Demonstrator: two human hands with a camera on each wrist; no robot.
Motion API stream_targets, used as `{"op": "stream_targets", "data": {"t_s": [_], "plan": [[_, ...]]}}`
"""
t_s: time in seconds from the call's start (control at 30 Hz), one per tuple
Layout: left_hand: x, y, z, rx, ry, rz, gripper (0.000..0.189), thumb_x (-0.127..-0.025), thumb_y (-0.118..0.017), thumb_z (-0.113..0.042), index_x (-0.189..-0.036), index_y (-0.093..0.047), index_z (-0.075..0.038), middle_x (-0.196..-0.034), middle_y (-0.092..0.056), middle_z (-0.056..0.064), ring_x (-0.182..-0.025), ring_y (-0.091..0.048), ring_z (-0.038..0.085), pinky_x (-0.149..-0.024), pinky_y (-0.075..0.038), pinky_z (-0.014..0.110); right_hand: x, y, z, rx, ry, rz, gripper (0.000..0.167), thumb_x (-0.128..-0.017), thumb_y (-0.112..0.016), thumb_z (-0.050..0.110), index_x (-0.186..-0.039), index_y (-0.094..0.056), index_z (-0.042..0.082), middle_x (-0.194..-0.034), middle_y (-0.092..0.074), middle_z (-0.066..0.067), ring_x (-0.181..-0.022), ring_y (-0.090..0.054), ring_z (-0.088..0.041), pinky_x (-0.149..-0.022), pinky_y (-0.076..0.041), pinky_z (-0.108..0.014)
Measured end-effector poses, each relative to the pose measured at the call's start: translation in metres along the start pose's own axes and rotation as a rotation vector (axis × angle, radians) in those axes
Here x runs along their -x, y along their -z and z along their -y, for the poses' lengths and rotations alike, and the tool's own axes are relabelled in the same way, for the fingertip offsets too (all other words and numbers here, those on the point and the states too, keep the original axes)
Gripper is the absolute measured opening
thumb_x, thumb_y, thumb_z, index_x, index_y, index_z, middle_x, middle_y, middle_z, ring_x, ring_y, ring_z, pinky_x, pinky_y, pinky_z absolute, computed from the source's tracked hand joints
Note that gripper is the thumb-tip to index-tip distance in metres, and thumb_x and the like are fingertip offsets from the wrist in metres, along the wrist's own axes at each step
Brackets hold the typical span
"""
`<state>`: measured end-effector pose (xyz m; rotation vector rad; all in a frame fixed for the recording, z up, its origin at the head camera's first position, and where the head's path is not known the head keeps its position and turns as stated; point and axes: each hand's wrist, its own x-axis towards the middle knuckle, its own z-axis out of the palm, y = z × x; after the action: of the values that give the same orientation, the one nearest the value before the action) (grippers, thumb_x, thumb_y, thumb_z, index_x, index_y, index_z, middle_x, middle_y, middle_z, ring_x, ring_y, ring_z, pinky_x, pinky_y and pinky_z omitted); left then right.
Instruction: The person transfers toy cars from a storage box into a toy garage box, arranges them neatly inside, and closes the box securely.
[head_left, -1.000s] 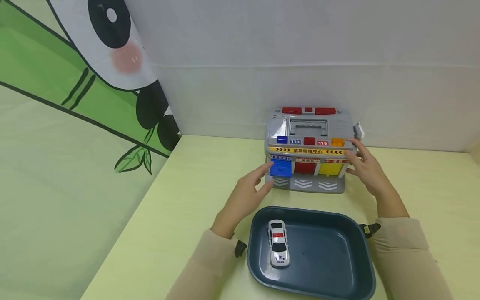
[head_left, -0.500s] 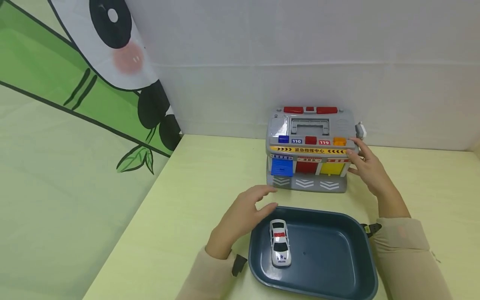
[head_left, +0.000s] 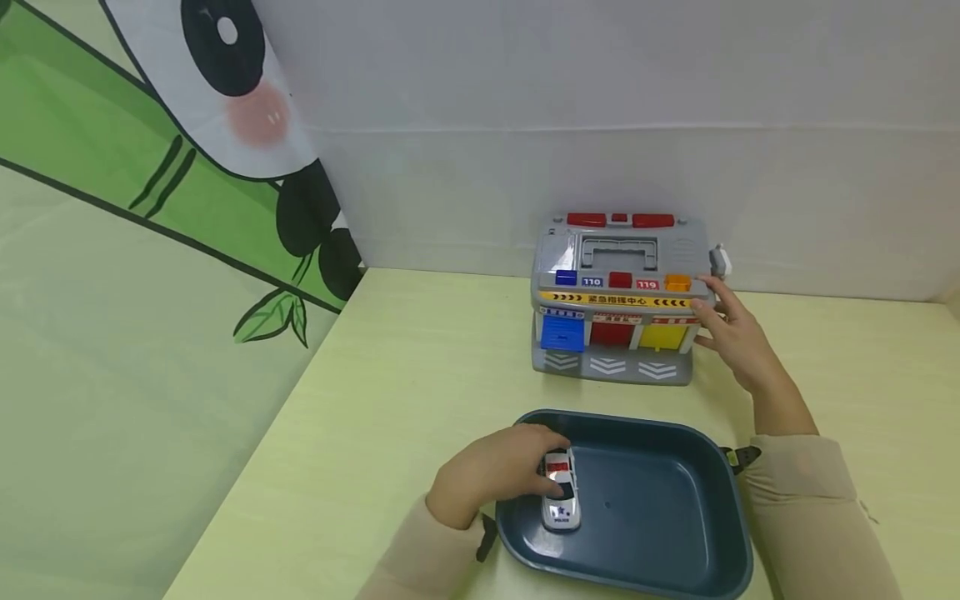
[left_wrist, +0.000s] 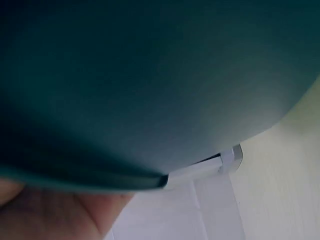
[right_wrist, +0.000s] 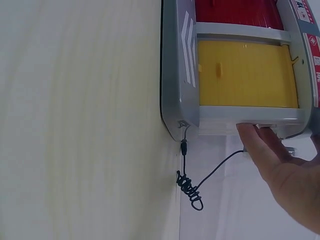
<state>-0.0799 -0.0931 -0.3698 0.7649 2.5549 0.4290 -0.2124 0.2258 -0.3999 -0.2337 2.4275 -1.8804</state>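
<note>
A white toy police car (head_left: 561, 515) with a red roof band sits at the left of a dark blue-green tray (head_left: 660, 500). Over it my left hand (head_left: 495, 467) holds the car, thumb at the windshield and fingers across the rear end. The left wrist view has only the tray wall (left_wrist: 165, 90) and part of the hand (left_wrist: 55, 215), so the car is hidden there. Behind the tray stands a grey toy emergency station (head_left: 611, 304) with blue, red and yellow doors. My right hand (head_left: 738, 342) grips its right end, some fingers against the side wall.
A dark coiled cord (right_wrist: 189, 185) hangs by the station's side in the right wrist view. At the station's right end a small white part (head_left: 720, 261) sticks out. A white backdrop (head_left: 450, 200) rises behind the pale yellow table (head_left: 390, 392).
My left hand has come back from the station's blue door, down into the tray and onto the police car. The right hand keeps its place on the station.
</note>
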Motion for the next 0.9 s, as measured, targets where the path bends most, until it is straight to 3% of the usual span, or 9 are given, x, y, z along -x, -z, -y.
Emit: {"op": "stream_targets", "data": {"t_s": [0.17, 0.4, 0.57, 0.73, 0.9], "plan": [[-0.005, -0.008, -0.006, -0.161, -0.002, -0.006, 0.055, -0.083, -0.080, -0.030, -0.130, -0.061, -0.008, -0.125, -0.058, 0.004, -0.106, -0.054, 0.010, -0.091, -0.046, 0.022, 0.001, 0.000, 0.001, 0.003, -0.004, -0.004, 0.061, -0.104, -0.041, 0.040, -0.157, -0.016, 0.022, -0.141, -0.026, -0.031, -0.129, -0.033, -0.048, -0.095, -0.038, -0.048], [-0.009, -0.016, -0.013, -0.340, 0.030, -0.075, 0.056, -0.078, -0.082, -0.038, -0.121, -0.065, -0.007, -0.111, -0.059, 0.003, -0.097, -0.054, 0.012, -0.083, -0.049, 0.021, 0.000, -0.001, 0.000, -0.005, 0.009, -0.009, 0.059, -0.104, -0.041, 0.040, -0.156, -0.018, 0.023, -0.138, -0.027, -0.029, -0.128, -0.033, -0.048, -0.095, -0.038, -0.048], [-0.010, -0.021, -0.015, -0.357, 0.061, -0.115, 0.061, -0.076, -0.082, -0.041, -0.122, -0.064, -0.005, -0.109, -0.056, 0.004, -0.094, -0.051, 0.015, -0.080, -0.049, 0.022, 0.000, -0.001, -0.001, 0.007, 0.010, -0.012, 0.059, -0.104, -0.041, 0.039, -0.156, -0.018, 0.023, -0.137, -0.028, -0.028, -0.127, -0.034, -0.048, -0.094, -0.039, -0.049], [-0.013, -0.021, -0.019, -0.346, 0.102, -0.098, 0.064, -0.074, -0.084, -0.043, -0.120, -0.065, -0.003, -0.106, -0.055, 0.005, -0.092, -0.049, 0.014, -0.078, -0.050, 0.021, 0.000, -0.002, 0.000, 0.012, 0.017, -0.017, 0.058, -0.105, -0.041, 0.038, -0.156, -0.019, 0.023, -0.135, -0.029, -0.028, -0.126, -0.034, -0.048, -0.094, -0.039, -0.050], [-0.015, -0.019, -0.023, -0.403, 0.117, -0.088, 0.064, -0.071, -0.085, -0.047, -0.115, -0.067, -0.004, -0.099, -0.055, 0.003, -0.087, -0.051, 0.013, -0.073, -0.052, 0.023, 0.001, -0.003, 0.001, 0.012, 0.012, -0.016, 0.058, -0.105, -0.041, 0.039, -0.156, -0.019, 0.024, -0.136, -0.029, -0.027, -0.126, -0.034, -0.048, -0.095, -0.038, -0.051]]}}
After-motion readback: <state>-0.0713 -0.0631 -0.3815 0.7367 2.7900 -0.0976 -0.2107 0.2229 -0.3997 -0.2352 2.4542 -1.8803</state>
